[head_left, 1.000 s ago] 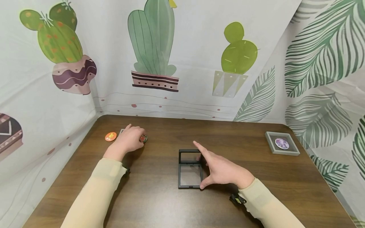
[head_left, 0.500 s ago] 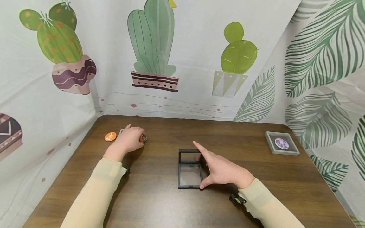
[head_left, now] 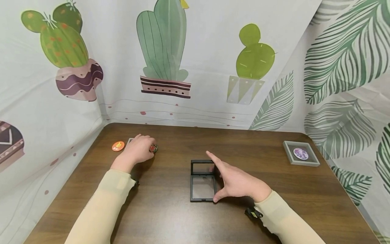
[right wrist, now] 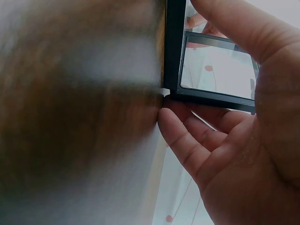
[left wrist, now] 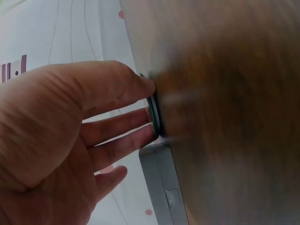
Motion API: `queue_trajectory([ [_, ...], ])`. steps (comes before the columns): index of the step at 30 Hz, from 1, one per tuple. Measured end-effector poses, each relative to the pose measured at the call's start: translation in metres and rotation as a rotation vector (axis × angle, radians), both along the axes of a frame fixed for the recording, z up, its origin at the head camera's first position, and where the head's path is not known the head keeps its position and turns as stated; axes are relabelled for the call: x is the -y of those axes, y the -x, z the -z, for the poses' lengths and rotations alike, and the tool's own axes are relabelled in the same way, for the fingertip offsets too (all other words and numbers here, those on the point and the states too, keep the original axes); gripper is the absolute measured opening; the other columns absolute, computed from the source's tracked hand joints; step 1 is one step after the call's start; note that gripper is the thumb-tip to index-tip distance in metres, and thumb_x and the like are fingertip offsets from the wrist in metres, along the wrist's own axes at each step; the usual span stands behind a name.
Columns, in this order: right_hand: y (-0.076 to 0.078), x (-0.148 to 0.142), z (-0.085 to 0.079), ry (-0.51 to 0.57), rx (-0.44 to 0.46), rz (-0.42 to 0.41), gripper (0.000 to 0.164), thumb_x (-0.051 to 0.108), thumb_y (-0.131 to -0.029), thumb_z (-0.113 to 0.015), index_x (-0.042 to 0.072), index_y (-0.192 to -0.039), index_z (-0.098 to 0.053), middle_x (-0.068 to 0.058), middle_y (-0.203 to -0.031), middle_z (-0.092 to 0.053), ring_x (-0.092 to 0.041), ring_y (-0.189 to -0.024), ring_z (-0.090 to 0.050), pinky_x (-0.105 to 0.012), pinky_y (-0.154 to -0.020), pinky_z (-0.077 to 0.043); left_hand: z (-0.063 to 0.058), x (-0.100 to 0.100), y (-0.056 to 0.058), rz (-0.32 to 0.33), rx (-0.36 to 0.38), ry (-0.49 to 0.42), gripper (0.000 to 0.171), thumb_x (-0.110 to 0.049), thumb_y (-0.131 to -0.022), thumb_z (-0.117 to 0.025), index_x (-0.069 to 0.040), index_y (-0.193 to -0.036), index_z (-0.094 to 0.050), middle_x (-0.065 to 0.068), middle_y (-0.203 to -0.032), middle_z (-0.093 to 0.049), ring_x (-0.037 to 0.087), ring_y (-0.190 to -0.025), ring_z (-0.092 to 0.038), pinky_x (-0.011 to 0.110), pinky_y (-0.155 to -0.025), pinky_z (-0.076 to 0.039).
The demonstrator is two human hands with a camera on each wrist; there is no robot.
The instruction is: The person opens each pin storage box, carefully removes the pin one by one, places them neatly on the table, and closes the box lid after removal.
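Observation:
In the head view my left hand (head_left: 138, 149) reaches to the table's back left. Its thumb and fingers pinch a round, dark badge (head_left: 154, 148) with a red pattern by its edges; the left wrist view shows this disc (left wrist: 153, 112) edge-on, close against the tabletop. A black, hinged display case (head_left: 191, 188) with clear film windows stands opened near the middle, one half flat and the other upright. My right hand (head_left: 239, 181) holds the case from its right side, thumb at the front corner and fingers by the upright half (right wrist: 215, 99).
Left of the left hand lies an orange round badge (head_left: 118, 146). A grey case (left wrist: 161, 180), mostly hidden by that hand in the head view, sits next to it. At the back right is a grey framed case (head_left: 287, 154) containing a purple round badge (head_left: 301, 154).
Almost nothing differs. The left hand's raised finger has dropped very slightly, while the right hand and the opened case keep their places.

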State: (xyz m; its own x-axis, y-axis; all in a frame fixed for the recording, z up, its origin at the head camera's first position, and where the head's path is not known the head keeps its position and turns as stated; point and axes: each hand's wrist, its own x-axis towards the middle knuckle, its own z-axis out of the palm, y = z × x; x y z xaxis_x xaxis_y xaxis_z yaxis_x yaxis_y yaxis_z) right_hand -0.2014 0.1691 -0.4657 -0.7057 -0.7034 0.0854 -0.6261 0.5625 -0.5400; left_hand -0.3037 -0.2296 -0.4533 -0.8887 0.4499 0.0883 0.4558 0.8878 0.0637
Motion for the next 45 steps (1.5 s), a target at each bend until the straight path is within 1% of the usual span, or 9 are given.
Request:
queue_trajectory([
  [3, 0.0, 0.0, 0.0, 0.0, 0.002, 0.001, 0.145, 0.054, -0.057, -0.09, 0.028, -0.158, 0.01, 0.005, -0.124, -0.054, -0.016, -0.08, -0.054, -0.027, -0.073, -0.047, -0.001, 0.0, -0.001, -0.006, 0.003, 0.004, 0.035, -0.014, -0.074, -0.073, -0.009, -0.108, -0.068, 0.006, -0.101, -0.065, 0.03, -0.103, -0.059, 0.056, -0.107, -0.031],
  [6, 0.0, 0.0, 0.0, 0.001, 0.005, 0.002, 0.145, 0.054, -0.056, -0.09, 0.029, -0.157, 0.011, 0.005, -0.124, -0.054, -0.016, -0.08, -0.054, -0.027, -0.073, -0.047, -0.001, 0.0, -0.001, -0.013, 0.003, 0.005, 0.037, -0.016, -0.074, -0.074, -0.01, -0.11, -0.068, 0.007, -0.103, -0.063, 0.031, -0.1, -0.058, 0.052, -0.097, -0.041],
  [9, 0.0, 0.0, 0.0, 0.002, 0.006, 0.002, 0.145, 0.054, -0.056, -0.09, 0.03, -0.157, 0.012, 0.005, -0.123, -0.054, -0.016, -0.081, -0.054, -0.027, -0.074, -0.047, -0.002, -0.001, -0.002, -0.024, 0.008, -0.014, 0.043, -0.019, -0.075, -0.074, -0.009, -0.116, -0.066, 0.009, -0.109, -0.062, 0.031, -0.102, -0.056, 0.048, -0.087, -0.046],
  [14, 0.0, 0.0, -0.001, 0.002, 0.007, 0.0, 0.145, 0.054, -0.057, -0.09, 0.029, -0.157, 0.011, 0.005, -0.124, -0.054, -0.015, -0.083, -0.054, -0.028, -0.075, -0.047, -0.002, -0.003, -0.002, -0.034, 0.004, -0.059, 0.053, -0.032, -0.08, -0.075, -0.008, -0.124, -0.062, 0.01, -0.122, -0.058, 0.03, -0.114, -0.051, 0.049, -0.093, -0.045],
  [19, -0.001, 0.0, -0.001, 0.006, 0.015, 0.001, 0.145, 0.054, -0.057, -0.09, 0.031, -0.157, 0.012, 0.005, -0.124, -0.054, -0.016, -0.082, -0.054, -0.028, -0.075, -0.047, -0.004, -0.007, -0.003, -0.016, -0.023, -0.084, 0.059, -0.05, -0.083, -0.072, -0.009, -0.125, -0.062, 0.008, -0.125, -0.057, 0.028, -0.116, -0.049, 0.049, -0.095, -0.044],
  [26, -0.001, 0.0, -0.001, 0.008, 0.005, -0.001, 0.144, 0.054, -0.057, -0.09, 0.031, -0.157, 0.012, 0.005, -0.124, -0.054, -0.016, -0.08, -0.053, -0.028, -0.074, -0.046, -0.012, -0.018, -0.007, 0.04, -0.018, -0.128, 0.064, -0.053, -0.088, -0.068, -0.006, -0.13, -0.058, 0.011, -0.13, -0.056, 0.028, -0.123, -0.047, 0.049, -0.098, -0.042],
  [31, -0.001, 0.0, -0.001, 0.01, 0.0, -0.006, 0.145, 0.053, -0.057, -0.09, 0.03, -0.157, 0.011, 0.004, -0.124, -0.054, -0.016, -0.08, -0.052, -0.028, -0.074, -0.046, -0.016, -0.028, -0.011, 0.041, 0.006, -0.158, 0.07, -0.06, -0.092, -0.058, -0.006, -0.135, -0.055, 0.013, -0.134, -0.055, 0.028, -0.126, -0.047, 0.048, -0.101, -0.04],
  [38, 0.0, -0.001, -0.001, 0.01, -0.005, -0.012, 0.145, 0.053, -0.057, -0.09, 0.028, -0.157, 0.011, 0.002, -0.123, -0.054, -0.015, -0.081, -0.052, -0.028, -0.073, -0.046, -0.016, -0.043, -0.016, 0.089, 0.046, -0.252, 0.066, -0.063, -0.098, -0.041, -0.009, -0.132, -0.058, 0.006, -0.13, -0.058, 0.021, -0.121, -0.052, 0.045, -0.1, -0.041],
  [45, 0.0, -0.001, -0.001, -0.004, 0.002, 0.004, 0.145, 0.056, -0.056, -0.09, 0.033, -0.156, 0.012, 0.004, -0.124, -0.054, -0.014, -0.08, -0.054, -0.027, -0.072, -0.047, -0.021, -0.064, -0.029, 0.135, 0.098, -0.349, 0.061, -0.064, -0.101, -0.031, -0.018, -0.127, -0.061, -0.004, -0.123, -0.06, 0.013, -0.116, -0.053, 0.04, -0.099, -0.042],
])
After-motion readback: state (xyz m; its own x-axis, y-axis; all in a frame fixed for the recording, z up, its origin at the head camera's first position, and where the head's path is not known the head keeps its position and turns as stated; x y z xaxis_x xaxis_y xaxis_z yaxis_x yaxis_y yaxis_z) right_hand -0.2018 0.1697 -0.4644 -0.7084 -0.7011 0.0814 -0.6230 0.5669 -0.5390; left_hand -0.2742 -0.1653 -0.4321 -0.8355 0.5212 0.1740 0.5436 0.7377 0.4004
